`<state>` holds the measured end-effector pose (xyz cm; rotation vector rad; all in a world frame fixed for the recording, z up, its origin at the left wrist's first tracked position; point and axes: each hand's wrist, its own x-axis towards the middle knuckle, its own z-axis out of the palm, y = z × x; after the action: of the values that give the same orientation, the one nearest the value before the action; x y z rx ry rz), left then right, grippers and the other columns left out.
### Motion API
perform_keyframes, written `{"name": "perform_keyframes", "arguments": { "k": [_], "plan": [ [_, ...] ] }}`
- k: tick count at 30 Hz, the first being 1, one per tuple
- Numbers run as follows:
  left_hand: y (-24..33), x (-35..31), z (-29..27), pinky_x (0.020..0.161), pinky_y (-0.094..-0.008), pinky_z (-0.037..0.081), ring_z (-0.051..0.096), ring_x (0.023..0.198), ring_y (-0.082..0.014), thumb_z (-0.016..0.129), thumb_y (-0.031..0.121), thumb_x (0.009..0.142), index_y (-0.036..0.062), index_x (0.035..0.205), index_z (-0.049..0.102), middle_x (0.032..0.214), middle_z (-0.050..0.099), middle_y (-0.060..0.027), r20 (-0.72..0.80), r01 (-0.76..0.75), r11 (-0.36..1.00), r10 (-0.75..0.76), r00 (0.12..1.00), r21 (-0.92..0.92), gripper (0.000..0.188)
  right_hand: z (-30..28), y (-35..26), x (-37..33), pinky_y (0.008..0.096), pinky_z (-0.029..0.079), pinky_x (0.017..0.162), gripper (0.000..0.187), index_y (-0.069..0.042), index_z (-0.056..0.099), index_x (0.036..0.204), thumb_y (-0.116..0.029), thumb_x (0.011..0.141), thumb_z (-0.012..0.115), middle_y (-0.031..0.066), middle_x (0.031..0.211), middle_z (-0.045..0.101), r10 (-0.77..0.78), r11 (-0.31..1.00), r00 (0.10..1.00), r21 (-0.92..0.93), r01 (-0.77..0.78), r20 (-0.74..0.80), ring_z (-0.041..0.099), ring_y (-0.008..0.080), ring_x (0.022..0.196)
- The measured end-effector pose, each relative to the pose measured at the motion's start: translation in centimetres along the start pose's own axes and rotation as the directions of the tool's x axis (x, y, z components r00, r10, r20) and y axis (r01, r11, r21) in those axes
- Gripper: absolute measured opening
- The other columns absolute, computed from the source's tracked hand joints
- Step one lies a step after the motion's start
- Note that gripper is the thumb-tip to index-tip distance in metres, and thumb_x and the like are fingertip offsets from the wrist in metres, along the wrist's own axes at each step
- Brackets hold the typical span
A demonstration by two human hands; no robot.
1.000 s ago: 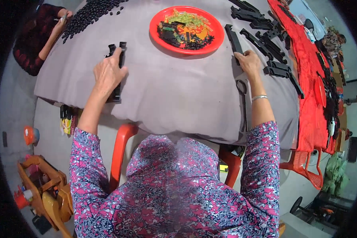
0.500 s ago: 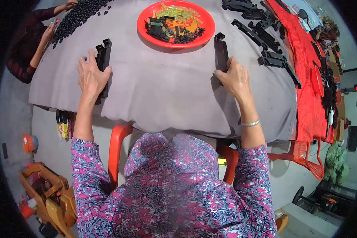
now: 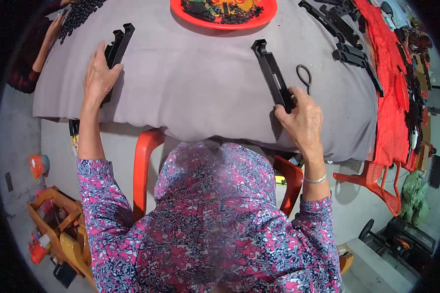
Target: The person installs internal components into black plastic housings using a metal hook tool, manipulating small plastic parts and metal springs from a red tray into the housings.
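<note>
My left hand [image 3: 100, 80] lies over a long black plastic part [image 3: 125, 39] on the grey cloth, thumb on one side and fingers on the other. A second dark piece seems to sit close against it, partly covered by the hand. My right hand [image 3: 303, 115] grips the near end of another long black plastic part [image 3: 270, 71], which has a slot along it and a hooked far end. Its thumb is on the left side, the fingers on the right. Just beyond this hand lies a dark metal loop handle [image 3: 304, 73]; its lower end is hidden.
A red plate [image 3: 220, 24] with black and coloured scraps stands at the far middle. More black parts [image 3: 349, 53] lie at the right, by a red cloth [image 3: 381, 122]. Small black pieces [image 3: 78, 17] are heaped at far left, near another person's arm [image 3: 44, 49].
The right-hand part has come nearer to me and tilted, and the loop handle has come into sight. My left hand's fingers are closer together. The whole view has shifted.
</note>
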<state>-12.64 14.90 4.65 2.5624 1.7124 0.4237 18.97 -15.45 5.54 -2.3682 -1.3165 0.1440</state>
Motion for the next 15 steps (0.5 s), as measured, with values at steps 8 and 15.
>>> {"name": "perform_keyframes", "arguments": {
  "k": [8, 15],
  "plan": [
    [7.5, -2.8, -0.6, 0.101, -0.0440, 0.043, 0.052, 0.116, -0.0366, 0.079, 0.020, 0.070, 0.0034, 0.136, 0.048, 0.128, 0.052, -0.0182, -0.270, -0.468, 0.842, 0.400, 0.876, -0.269, 0.075, 0.4, -0.9, -0.1, 0.0429, 0.049, 0.070, 0.027, -0.003, 0.064, 0.094, -0.012, 0.069, 0.068, 0.0130, 0.083, 0.058, -0.211, 0.966, 0.977, 0.159, 0.205, 0.023, 0.060, 0.0334, 0.078],
    [14.2, -6.5, -1.1, 0.101, -0.0428, 0.039, 0.052, 0.119, -0.0330, 0.080, 0.022, 0.066, 0.0060, 0.130, 0.056, 0.123, 0.056, -0.0149, -0.155, -0.669, 0.614, 0.677, 0.719, -0.419, 0.069, 0.0, -1.1, 1.1, 0.0394, 0.048, 0.071, 0.031, -0.002, 0.063, 0.097, -0.010, 0.068, 0.066, 0.0131, 0.084, 0.055, -0.356, 0.924, 0.929, 0.188, 0.334, 0.103, 0.057, 0.0311, 0.078]
  ]
}}
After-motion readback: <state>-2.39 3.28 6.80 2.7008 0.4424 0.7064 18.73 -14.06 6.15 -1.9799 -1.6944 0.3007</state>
